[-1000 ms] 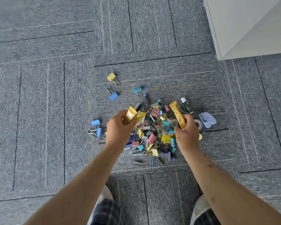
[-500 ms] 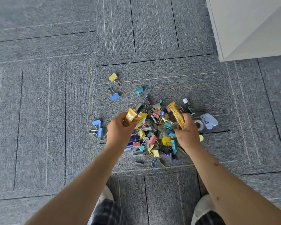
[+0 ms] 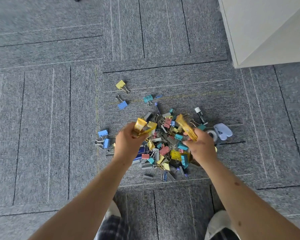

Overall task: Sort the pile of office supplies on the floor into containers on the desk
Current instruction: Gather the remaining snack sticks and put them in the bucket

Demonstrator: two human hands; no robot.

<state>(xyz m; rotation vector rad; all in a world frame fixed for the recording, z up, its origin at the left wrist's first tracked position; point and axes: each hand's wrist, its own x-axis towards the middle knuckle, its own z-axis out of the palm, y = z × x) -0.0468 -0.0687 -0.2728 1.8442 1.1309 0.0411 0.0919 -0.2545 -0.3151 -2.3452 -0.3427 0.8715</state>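
A pile of coloured binder clips (image 3: 164,149) lies on the grey carpet, mixed with grey staple strips and paper clips. My left hand (image 3: 128,144) hovers over the pile's left side and grips yellow packets (image 3: 142,127). My right hand (image 3: 200,148) is over the right side and holds a long yellow packet (image 3: 186,127) that sticks up and away from me. A glue stick (image 3: 200,115), a tape roll (image 3: 212,134) and a pale blue tape dispenser (image 3: 222,131) lie at the pile's right edge.
Stray clips lie apart from the pile: a yellow clip (image 3: 121,84), a blue clip (image 3: 122,105), a teal clip (image 3: 148,99) and two blue clips (image 3: 104,137) on the left. A white desk panel (image 3: 267,32) stands at top right. My shoes show at the bottom.
Both hands have lifted slightly, still holding their yellow packets. The right hand's packet has tilted a little leftward. The pile lies as before.
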